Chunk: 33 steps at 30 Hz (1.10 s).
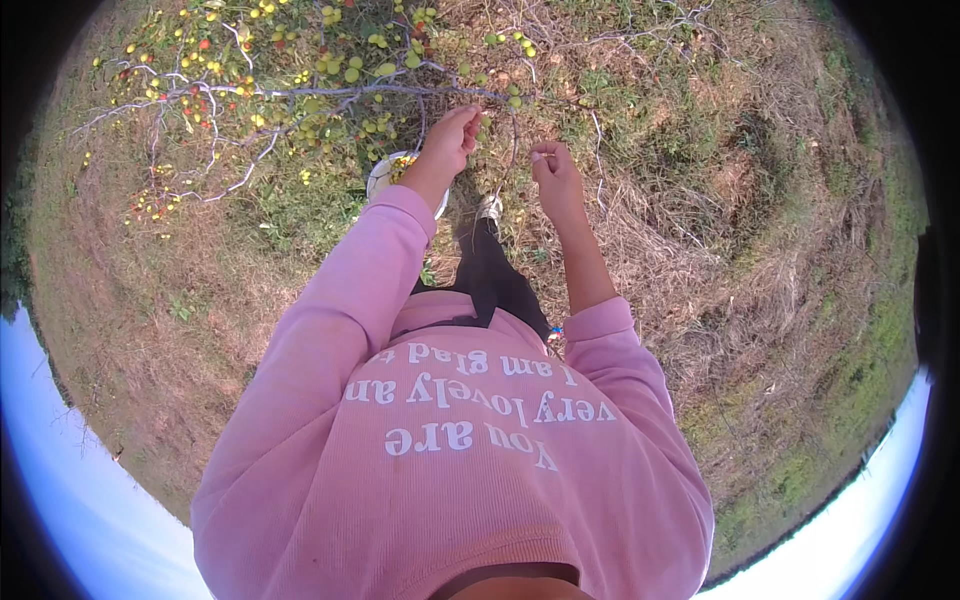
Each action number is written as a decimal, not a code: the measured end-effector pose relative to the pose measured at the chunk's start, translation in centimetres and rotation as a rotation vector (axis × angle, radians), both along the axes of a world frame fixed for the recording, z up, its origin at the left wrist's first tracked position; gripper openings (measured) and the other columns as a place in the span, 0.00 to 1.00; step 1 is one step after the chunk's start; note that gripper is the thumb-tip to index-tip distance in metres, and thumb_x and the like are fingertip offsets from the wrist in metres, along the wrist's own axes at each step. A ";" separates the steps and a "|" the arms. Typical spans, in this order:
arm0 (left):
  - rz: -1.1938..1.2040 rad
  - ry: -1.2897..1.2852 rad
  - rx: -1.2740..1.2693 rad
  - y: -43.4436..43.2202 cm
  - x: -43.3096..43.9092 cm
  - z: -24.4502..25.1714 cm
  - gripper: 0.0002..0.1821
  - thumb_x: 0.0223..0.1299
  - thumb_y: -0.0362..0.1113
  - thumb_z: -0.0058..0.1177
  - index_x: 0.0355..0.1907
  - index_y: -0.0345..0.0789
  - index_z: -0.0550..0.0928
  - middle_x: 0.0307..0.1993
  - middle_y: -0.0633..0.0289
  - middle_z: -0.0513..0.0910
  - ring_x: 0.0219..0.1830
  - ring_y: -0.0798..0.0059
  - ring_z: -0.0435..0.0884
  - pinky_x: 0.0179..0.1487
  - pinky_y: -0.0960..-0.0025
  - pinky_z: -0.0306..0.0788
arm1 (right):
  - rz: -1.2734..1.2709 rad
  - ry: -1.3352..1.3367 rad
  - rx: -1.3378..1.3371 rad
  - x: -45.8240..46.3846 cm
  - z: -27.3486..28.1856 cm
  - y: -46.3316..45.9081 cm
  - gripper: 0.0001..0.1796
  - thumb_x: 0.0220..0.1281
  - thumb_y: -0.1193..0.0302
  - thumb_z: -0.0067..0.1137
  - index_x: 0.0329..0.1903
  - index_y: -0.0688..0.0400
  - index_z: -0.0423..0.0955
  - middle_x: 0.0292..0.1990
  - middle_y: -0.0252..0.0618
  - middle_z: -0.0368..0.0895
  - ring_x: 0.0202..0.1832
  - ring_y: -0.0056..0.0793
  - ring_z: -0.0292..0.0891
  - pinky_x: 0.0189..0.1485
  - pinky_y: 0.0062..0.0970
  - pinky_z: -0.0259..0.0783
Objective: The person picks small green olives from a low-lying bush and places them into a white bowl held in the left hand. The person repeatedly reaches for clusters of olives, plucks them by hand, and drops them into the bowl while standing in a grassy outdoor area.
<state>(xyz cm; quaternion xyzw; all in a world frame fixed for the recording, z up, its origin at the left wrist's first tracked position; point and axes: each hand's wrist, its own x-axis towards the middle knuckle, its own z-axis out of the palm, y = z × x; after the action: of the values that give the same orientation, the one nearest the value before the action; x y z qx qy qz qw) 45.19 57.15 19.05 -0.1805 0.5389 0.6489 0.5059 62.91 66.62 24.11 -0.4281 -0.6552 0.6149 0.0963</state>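
Observation:
My left hand (452, 140) is raised just below a bare grey branch (390, 88), its fingers curled. A green jujube-like fruit (486, 121) hangs right beside those fingertips; whether they touch it is unclear. Another green fruit (514, 101) is a little higher on the branch. To the right, my right hand (557, 178) has its fingers folded in and the thumb against them, with nothing visible in it. A thin twig (514, 146) hangs between the two hands. Partly behind my left forearm stands a white bucket (373, 182) with small yellow and red fruits in it.
More yellow, green and red fruits (330, 64) crowd the branches at the upper left. Bare side twigs (598, 154) hang at the right. Dry grass (660, 240) and green weeds (277, 217) cover the ground. One shoe (490, 208) shows below the twig.

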 end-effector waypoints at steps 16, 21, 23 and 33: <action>0.009 0.006 -0.063 -0.2 -0.1 0.5 0.04 0.59 0.38 0.55 0.36 0.44 0.80 0.25 0.76 0.75 0.25 0.87 0.68 0.28 0.81 0.57 | -0.313 0.395 -0.661 3.8 4.1 -1.4 0.11 0.67 0.74 0.39 0.47 0.60 0.69 0.23 0.30 0.68 0.20 0.15 0.56 0.22 0.15 0.52; -0.017 -0.032 -0.082 -0.6 0.1 0.4 0.05 0.60 0.39 0.55 0.36 0.43 0.82 0.24 0.76 0.75 0.24 0.87 0.67 0.28 0.80 0.56 | -0.230 0.272 -0.555 1.0 4.8 -0.5 0.14 0.69 0.67 0.38 0.48 0.62 0.67 0.26 0.32 0.71 0.25 0.16 0.62 0.24 0.18 0.59; -0.021 -0.050 -0.093 -0.7 0.2 0.3 0.04 0.59 0.38 0.55 0.35 0.42 0.82 0.23 0.75 0.74 0.23 0.87 0.67 0.26 0.80 0.56 | -0.112 0.127 -0.494 -0.3 3.9 -0.2 0.15 0.68 0.64 0.44 0.46 0.62 0.71 0.27 0.32 0.75 0.25 0.17 0.65 0.27 0.20 0.63; -0.094 -0.105 -0.073 -2.5 -0.5 -0.3 0.06 0.58 0.37 0.56 0.38 0.42 0.81 0.22 0.74 0.73 0.21 0.86 0.65 0.24 0.81 0.55 | 0.229 -0.249 0.186 -6.5 -1.7 -3.2 0.25 0.51 0.49 0.61 0.43 0.56 0.75 0.23 0.35 0.76 0.27 0.30 0.76 0.31 0.31 0.69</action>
<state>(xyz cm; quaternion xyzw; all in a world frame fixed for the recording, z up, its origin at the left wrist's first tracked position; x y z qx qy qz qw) 44.74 54.65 18.73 -0.2072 0.5425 0.5942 0.5564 56.38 63.47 22.46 -0.4125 -0.7606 0.5011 -0.0170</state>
